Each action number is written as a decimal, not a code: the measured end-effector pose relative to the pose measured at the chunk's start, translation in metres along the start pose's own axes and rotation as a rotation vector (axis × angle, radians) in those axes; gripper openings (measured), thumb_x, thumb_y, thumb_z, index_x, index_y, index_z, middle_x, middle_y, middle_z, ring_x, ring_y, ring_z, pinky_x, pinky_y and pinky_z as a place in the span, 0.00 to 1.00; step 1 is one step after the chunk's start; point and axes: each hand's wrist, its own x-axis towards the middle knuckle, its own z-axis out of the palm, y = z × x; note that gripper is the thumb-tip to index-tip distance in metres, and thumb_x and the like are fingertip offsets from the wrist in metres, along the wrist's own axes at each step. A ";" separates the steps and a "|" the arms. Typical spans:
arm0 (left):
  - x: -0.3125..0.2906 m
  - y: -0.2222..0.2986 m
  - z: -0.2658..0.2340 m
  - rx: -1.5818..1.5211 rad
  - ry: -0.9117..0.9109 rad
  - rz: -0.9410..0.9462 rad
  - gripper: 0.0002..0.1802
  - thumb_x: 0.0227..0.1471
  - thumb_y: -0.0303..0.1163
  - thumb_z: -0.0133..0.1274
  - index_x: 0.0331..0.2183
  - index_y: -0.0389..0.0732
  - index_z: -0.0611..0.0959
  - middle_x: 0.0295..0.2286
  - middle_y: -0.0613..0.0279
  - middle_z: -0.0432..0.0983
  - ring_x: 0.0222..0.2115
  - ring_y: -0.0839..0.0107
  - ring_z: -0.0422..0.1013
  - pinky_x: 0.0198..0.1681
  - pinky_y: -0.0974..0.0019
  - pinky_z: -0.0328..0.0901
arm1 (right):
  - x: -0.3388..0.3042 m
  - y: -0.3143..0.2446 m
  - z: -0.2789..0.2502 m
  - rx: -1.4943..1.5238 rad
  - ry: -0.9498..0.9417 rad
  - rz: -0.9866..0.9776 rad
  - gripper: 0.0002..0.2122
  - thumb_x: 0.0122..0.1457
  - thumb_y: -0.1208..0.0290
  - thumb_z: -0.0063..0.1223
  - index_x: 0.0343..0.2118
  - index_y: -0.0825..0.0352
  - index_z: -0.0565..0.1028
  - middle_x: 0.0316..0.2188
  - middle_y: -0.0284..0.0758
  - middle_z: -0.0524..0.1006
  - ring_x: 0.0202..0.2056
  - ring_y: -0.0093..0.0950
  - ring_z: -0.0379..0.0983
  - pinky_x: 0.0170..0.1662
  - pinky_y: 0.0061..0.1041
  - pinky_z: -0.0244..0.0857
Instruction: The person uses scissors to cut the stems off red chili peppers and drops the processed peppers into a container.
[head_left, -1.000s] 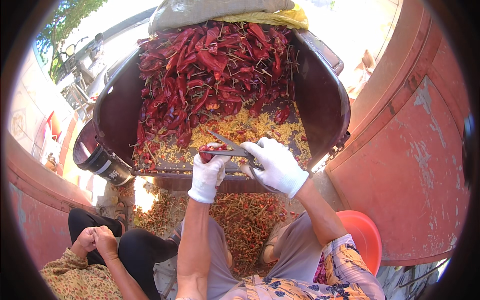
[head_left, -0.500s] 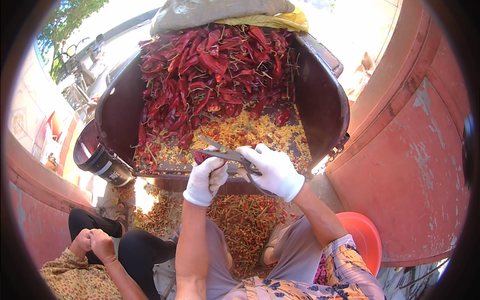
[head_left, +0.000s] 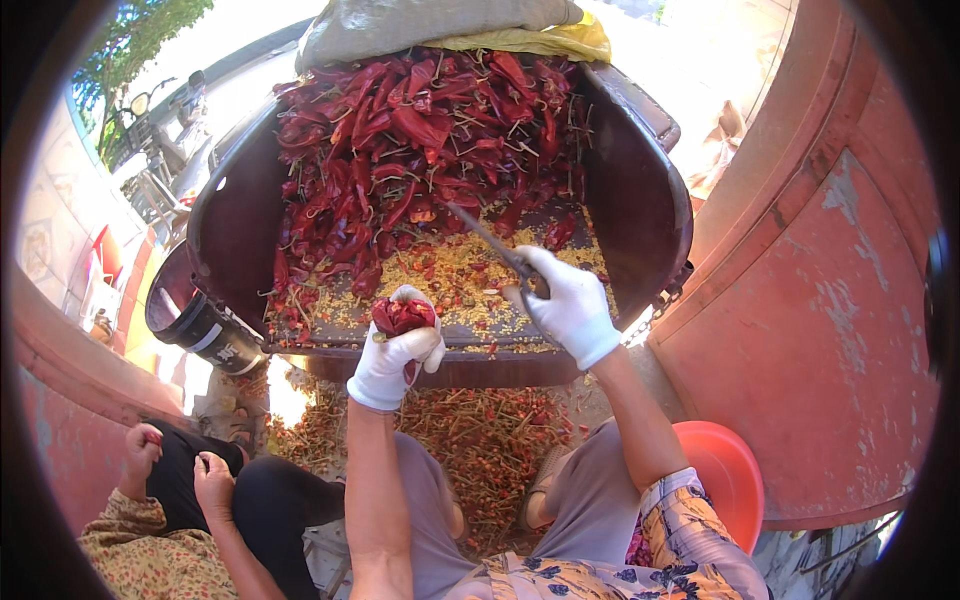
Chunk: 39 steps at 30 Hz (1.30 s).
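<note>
Both my hands wear white gloves. My left hand (head_left: 388, 366) is closed around a dried red chili pepper (head_left: 405, 317), its crumpled red flesh showing above the fingers at the tub's front edge. Dark metal scissors (head_left: 488, 238) are gripped in my right hand (head_left: 575, 312), blades together and aimed up and left toward the pepper heap. The scissors and the held pepper are apart. A large heap of dried red chili peppers (head_left: 415, 130) fills the far part of the dark tub (head_left: 232, 220). Loose yellow seeds (head_left: 450, 285) cover its nearer floor.
Cut stems (head_left: 480, 430) litter the ground between my feet. A black bucket (head_left: 222, 338) stands left of the tub; a red basin (head_left: 722, 470) sits at my right. Another person's hands (head_left: 213, 485) are at lower left. A grey sack (head_left: 430, 28) covers the heap's far edge.
My left hand has drawn down and left with the pepper. The scissors have come away from it, moving up and right, and their blades have closed. The other person's hands have parted.
</note>
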 end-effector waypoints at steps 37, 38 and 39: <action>0.042 -0.058 0.027 0.008 0.396 0.168 0.16 0.58 0.31 0.51 0.48 0.39 0.76 0.47 0.60 0.74 0.44 0.71 0.72 0.43 0.67 0.71 | 0.038 0.063 0.033 0.334 0.248 0.157 0.05 0.57 0.75 0.52 0.36 0.68 0.74 0.28 0.33 0.74 0.28 0.23 0.73 0.31 0.23 0.65; 0.043 -0.060 0.028 0.052 0.390 0.189 0.18 0.58 0.30 0.52 0.50 0.38 0.75 0.47 0.60 0.73 0.45 0.71 0.72 0.45 0.66 0.70 | 0.032 0.048 0.033 0.566 0.179 0.301 0.05 0.58 0.74 0.52 0.36 0.68 0.74 0.26 0.30 0.73 0.26 0.19 0.71 0.30 0.20 0.64; 0.045 -0.062 0.030 0.087 0.380 0.211 0.20 0.57 0.28 0.52 0.51 0.36 0.74 0.48 0.59 0.73 0.47 0.70 0.71 0.47 0.66 0.69 | 0.028 0.032 0.030 0.796 0.104 0.447 0.05 0.60 0.73 0.51 0.36 0.68 0.74 0.25 0.27 0.73 0.25 0.15 0.70 0.28 0.17 0.63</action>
